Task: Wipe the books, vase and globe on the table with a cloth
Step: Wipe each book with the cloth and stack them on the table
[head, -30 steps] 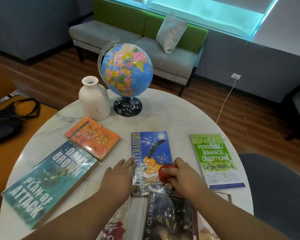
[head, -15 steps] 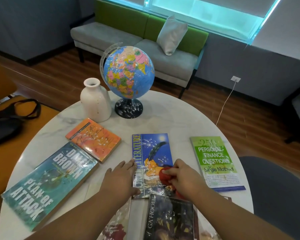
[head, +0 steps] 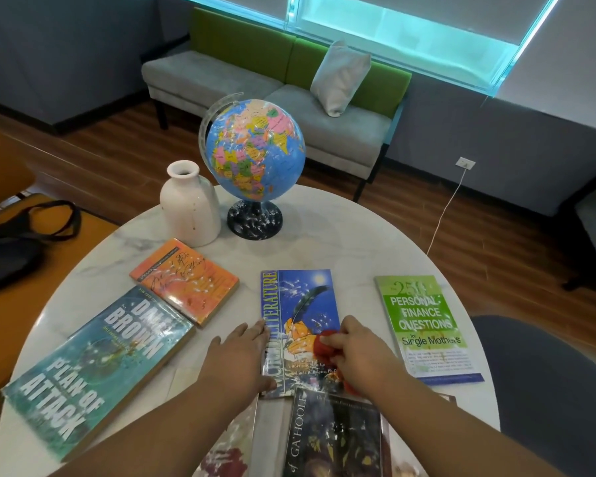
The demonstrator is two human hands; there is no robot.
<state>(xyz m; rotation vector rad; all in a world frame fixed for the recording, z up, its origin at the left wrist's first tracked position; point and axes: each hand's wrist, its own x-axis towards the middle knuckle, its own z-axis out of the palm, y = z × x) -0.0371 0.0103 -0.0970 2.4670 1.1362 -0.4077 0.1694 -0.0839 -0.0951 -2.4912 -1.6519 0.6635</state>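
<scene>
The blue glossy paperback titled World Literature [head: 301, 301] lies flat in the lower centre of the frame on a round white marble table [head: 341, 242]. Its near end is overlapped by a dark paperback reading Ga'Hoole [head: 334, 438] at the bottom edge. Just left of that dark book is another plastic-covered book [head: 233, 449], too blurred to read. To the right, apart from the blue book, lies a green and white Personal Finance Questions book [head: 427, 325]. To its left are a small orange paperback [head: 184, 282] and, nearer the lower left, a large teal Plan of Attack hardback [head: 97, 366]; these two sit corner to corner. Toward the upper centre a white ceramic vase [head: 190, 204] stands upright just beside a colourful globe on a black speckled base [head: 255, 148]. Beyond the table are a grey and green sofa [head: 221, 77] with a pale cushion [head: 341, 79]. A black bag [head: 14, 242] is at the left edge. The blue cover shows a feather quill and glare patches. The left hand [head: 236, 356] lies flat with straight fingers along the book's left edge, partly on the table. The right hand [head: 362, 352] has its fingers curled around a bunched red cloth [head: 324, 347], pressing it onto the lower right part of the cover.
</scene>
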